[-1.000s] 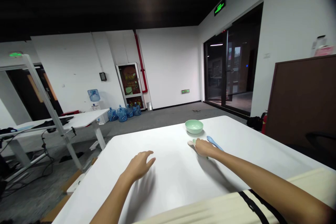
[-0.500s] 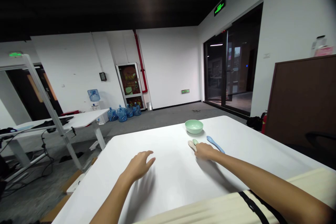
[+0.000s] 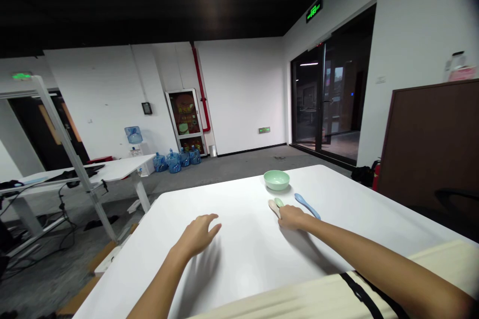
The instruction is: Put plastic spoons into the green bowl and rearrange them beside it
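My right hand point(image 3: 292, 217) rests on the white table point(image 3: 243, 259), fingers curled over the handles of a beige spoon point(image 3: 272, 205) and a green spoon point(image 3: 279, 202); their heads stick out past my fingers. A blue spoon point(image 3: 307, 206) lies just right of that hand, touching or nearly touching it. A mint-green bowl point(image 3: 277, 180) stands a little beyond the spoons. My left hand point(image 3: 198, 234) lies flat on the table to the left, fingers stretched out, holding nothing.
A cream cloth with black stripes point(image 3: 337, 289) covers the table's near edge. A dark brown cabinet point(image 3: 430, 139) stands at the right. Another white desk point(image 3: 93, 172) and blue water jugs point(image 3: 175, 160) are across the grey floor at left.
My right hand has drawn back slightly toward me, uncovering more of the beige and green spoon heads. My left hand has stayed put.
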`<state>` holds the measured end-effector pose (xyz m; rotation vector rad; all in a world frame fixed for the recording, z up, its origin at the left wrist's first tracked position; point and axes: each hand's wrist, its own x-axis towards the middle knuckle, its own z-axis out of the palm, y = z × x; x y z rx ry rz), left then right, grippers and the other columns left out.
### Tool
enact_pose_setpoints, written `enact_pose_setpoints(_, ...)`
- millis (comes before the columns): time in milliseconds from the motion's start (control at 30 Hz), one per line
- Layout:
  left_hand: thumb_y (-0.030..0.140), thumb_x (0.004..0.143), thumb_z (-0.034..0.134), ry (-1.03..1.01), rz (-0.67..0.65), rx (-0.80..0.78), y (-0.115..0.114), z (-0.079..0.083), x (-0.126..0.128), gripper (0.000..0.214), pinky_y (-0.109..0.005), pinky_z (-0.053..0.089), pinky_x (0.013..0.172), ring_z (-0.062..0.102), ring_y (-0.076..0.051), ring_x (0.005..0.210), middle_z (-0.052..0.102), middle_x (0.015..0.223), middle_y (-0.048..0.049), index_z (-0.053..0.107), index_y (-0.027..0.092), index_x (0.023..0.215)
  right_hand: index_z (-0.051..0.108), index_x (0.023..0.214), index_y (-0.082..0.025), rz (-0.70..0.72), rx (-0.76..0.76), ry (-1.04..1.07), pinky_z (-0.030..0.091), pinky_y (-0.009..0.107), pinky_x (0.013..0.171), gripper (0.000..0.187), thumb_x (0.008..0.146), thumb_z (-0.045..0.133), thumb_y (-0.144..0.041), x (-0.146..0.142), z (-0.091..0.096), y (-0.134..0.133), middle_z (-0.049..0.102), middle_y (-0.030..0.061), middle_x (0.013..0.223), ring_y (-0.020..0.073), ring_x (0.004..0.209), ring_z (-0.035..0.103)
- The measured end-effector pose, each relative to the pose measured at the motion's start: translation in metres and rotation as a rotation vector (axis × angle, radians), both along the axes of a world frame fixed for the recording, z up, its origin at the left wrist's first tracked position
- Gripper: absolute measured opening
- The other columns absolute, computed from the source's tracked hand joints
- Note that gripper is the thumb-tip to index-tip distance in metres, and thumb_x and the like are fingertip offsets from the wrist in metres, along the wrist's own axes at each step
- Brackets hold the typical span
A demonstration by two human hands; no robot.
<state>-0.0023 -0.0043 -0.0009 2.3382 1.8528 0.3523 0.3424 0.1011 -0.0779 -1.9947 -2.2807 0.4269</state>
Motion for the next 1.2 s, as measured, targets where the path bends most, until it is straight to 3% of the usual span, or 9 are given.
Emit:
enact_pose_setpoints(167,0.060,0.091,0.035,0.000,0.003,-0.002,0.000,-0.001,0.000,0.058,-0.040,0.041,0.101,0.053,-0.029,0.125,0.061,0.135,-0.0074,0.057,0.025,0.131,0.064,0.093,-0.024,0.013,-0.009,-0.071,0.046,0.039,0.075,0.025,0.078,0.062,-0.043,-0.002,0.005,-0.003,0.066,0.0091,0.095,0.0286,0.091,0.064)
enact_pose_setpoints(367,0.060,0.091,0.035,-0.002,0.006,-0.019,-0.002,0.003,0.002,0.058,-0.040,0.041,0.102,0.052,-0.028,0.127,0.059,0.137,-0.0071,0.057,0.024,0.131,0.062,0.089,-0.017,-0.025,0.055,-0.070,0.044,0.038,0.073,0.032,0.088,0.048,-0.046,0.003,0.014,-0.001,0.067,0.0163,0.103,0.0314,0.093,0.063)
enact_pose_setpoints(500,0.061,0.091,0.035,-0.002,0.005,-0.016,-0.001,0.002,0.002,0.059,-0.039,0.042,0.101,0.053,-0.028,0.125,0.060,0.136,-0.0071,0.057,0.024,0.130,0.064,0.091,-0.015,-0.056,0.108,-0.070,0.042,0.038,0.075,0.026,0.087,0.051,-0.037,0.013,0.013,0.007,0.067,0.0181,0.106,0.0322,0.097,0.062)
enact_pose_setpoints(800,0.059,0.092,0.035,0.011,0.002,-0.023,0.002,0.001,0.001,0.057,-0.040,0.042,0.101,0.053,-0.028,0.125,0.060,0.135,-0.0073,0.057,0.024,0.130,0.064,0.094,-0.011,-0.089,0.019,-0.074,0.038,0.031,0.069,0.023,0.082,0.057,-0.029,0.025,0.001,0.016,0.067,0.0187,0.108,0.0280,0.094,0.061)
enact_pose_setpoints(1000,0.059,0.091,0.035,0.000,-0.005,-0.001,0.002,-0.001,0.000,0.056,-0.040,0.041,0.101,0.053,-0.028,0.125,0.060,0.135,-0.0066,0.057,0.025,0.130,0.065,0.091,-0.012,-0.108,0.058,-0.063,0.037,0.028,0.063,0.023,0.085,0.049,-0.028,0.017,0.022,0.010,0.068,0.0164,0.102,0.0254,0.090,0.063)
enact_pose_setpoints(1133,0.058,0.091,0.035,0.000,-0.002,-0.006,0.001,-0.001,0.000,0.056,-0.040,0.042,0.100,0.053,-0.028,0.125,0.060,0.135,-0.0065,0.057,0.025,0.131,0.066,0.084,-0.013,-0.059,0.093,-0.031,0.038,0.028,0.060,0.030,0.086,0.049,-0.038,-0.005,0.044,0.005,0.070,0.0146,0.090,0.0238,0.080,0.065)
enact_pose_setpoints(1200,0.058,0.091,0.035,-0.001,0.002,-0.004,0.000,0.000,0.000,0.056,-0.040,0.042,0.100,0.053,-0.028,0.125,0.060,0.136,-0.0066,0.057,0.025,0.131,0.067,0.079,-0.013,-0.023,0.065,-0.012,0.039,0.026,0.058,0.025,0.082,0.053,-0.033,-0.020,0.052,0.004,0.070,0.0131,0.083,0.0221,0.075,0.065)
